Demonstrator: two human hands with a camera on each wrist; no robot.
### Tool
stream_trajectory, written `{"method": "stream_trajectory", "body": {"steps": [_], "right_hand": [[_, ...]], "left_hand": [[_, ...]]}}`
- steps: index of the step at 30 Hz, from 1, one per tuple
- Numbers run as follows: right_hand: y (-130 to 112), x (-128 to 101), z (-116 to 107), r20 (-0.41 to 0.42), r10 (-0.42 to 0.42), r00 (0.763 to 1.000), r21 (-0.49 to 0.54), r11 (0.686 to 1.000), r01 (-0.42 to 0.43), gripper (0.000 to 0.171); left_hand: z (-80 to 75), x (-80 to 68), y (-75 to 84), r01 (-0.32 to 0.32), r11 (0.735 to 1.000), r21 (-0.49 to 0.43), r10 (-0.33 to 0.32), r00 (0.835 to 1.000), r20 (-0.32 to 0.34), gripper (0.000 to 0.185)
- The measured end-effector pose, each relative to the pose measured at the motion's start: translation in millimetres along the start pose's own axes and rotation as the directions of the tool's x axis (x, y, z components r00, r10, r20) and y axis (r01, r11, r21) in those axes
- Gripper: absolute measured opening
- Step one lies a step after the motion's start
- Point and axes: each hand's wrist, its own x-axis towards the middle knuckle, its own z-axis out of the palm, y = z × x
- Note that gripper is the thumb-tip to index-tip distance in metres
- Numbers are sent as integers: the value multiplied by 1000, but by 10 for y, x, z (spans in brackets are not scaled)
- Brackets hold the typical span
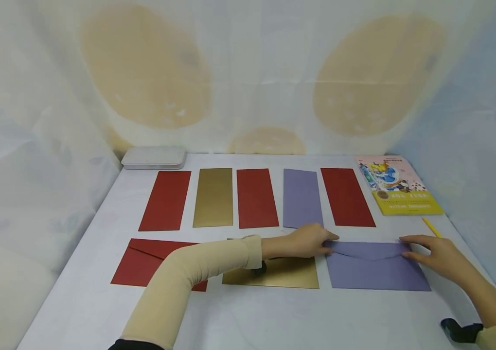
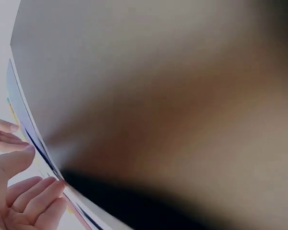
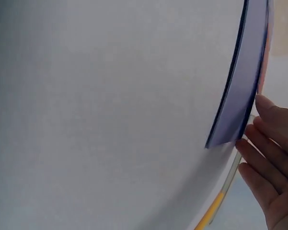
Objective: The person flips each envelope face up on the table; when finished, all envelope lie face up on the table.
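At the front right of the white surface lies a purple envelope with its flap folded down. The left hand touches the envelope's top left corner with fingers that look mostly straight; I cannot tell if it pinches the paper. The right hand rests flat fingers on the top right corner and grips nothing.

The envelope could slide if one hand pushes harder than the other. It could bump the gold envelope just beside it. The left sleeve lies across a red envelope and may drag it. A yellow pencil lies near the right hand and could roll.

The surface's right edge is close. There is open room at the front.
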Motion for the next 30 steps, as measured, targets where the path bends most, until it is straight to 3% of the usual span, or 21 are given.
{"method": "stream_trajectory", "body": {"steps": [5, 10, 14, 22, 30], "right_hand": [[-80, -51, -15, 17, 2, 1000, -29, 1000, -1, 47], [-125, -86, -1, 73, 6, 997, -42, 999, -3, 48], [-143, -76, 19, 97, -1, 995, -47, 999, 6, 49], [-215, -37, -140, 67, -8, 998, 16, 1000, 7, 53], [-306, 152, -266, 14, 1, 1000, 27, 1000, -1, 60]], "left_hand": [[-17, -136, 18, -33, 999, -32, 33, 999, -4, 45], [-32, -267, 71, -85, 996, -26, 86, 993, 78, 48], [-23, -299, 69, -103, 994, -28, 105, 989, 106, 49], [-158, -313, -17, -91, 968, -233, 91, 996, -12, 54], [-193, -173, -84, -62, 953, -298, 43, 997, -71, 58]]}}
